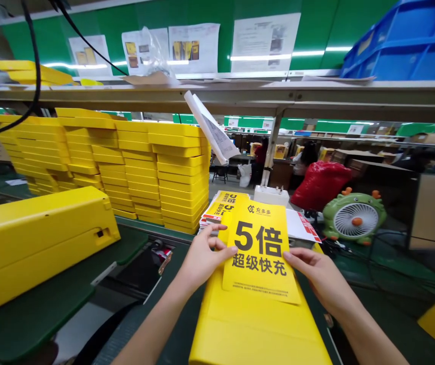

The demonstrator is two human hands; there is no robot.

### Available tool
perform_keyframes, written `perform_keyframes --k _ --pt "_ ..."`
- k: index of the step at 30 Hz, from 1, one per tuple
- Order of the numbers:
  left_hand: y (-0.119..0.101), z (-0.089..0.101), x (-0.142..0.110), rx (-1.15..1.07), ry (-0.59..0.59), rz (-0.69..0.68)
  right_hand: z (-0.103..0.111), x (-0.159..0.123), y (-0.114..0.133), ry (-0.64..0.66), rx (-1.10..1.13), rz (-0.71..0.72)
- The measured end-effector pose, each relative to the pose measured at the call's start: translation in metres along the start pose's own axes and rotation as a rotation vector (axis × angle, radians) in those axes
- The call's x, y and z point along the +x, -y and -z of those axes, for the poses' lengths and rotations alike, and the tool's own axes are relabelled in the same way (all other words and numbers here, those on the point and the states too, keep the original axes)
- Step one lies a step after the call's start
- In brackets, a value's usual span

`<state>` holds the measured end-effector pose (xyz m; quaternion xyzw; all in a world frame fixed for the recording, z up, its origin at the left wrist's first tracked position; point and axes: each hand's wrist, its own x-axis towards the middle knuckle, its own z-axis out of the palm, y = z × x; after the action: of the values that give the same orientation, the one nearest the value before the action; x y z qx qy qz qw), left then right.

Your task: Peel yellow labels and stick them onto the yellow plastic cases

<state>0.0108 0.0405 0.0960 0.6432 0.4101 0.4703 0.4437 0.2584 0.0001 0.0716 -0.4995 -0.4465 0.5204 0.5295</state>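
A yellow printed sheet (259, 276) with large black characters is held by its two side edges above a long yellow casing (255, 332). My left hand (206, 253) pinches the sheet's left edge between thumb and fingers. On the opposite edge, my right hand (311, 268) grips it with thumb and forefinger. The lower part of the sheet overlaps the casing's top face; whether it touches there I cannot tell. Just behind lies a stack of similar yellow printed sheets (227, 201), partly covered by the held one.
Stacked yellow covers (181, 175) form a wall at the back left. Another yellow casing (42, 238) lies at left. A green fan (354, 215) and loose cables stand at right. Overhead runs a shelf (316, 94) with a blue crate (403, 43). People sit in the background.
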Motion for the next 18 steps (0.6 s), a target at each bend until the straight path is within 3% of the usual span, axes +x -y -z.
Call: perform_keyframes --k 8,18 --pt "0.0000 -0.0020 0.0070 -0.165 0.054 0.100 0.0023 0.0047 0.0035 0.012 0.017 -0.011" --pt "0.0085 -0.0041 0.0087 -0.256 0.100 0.127 0.0078 0.0046 0.0006 -0.005 0.037 -0.053"
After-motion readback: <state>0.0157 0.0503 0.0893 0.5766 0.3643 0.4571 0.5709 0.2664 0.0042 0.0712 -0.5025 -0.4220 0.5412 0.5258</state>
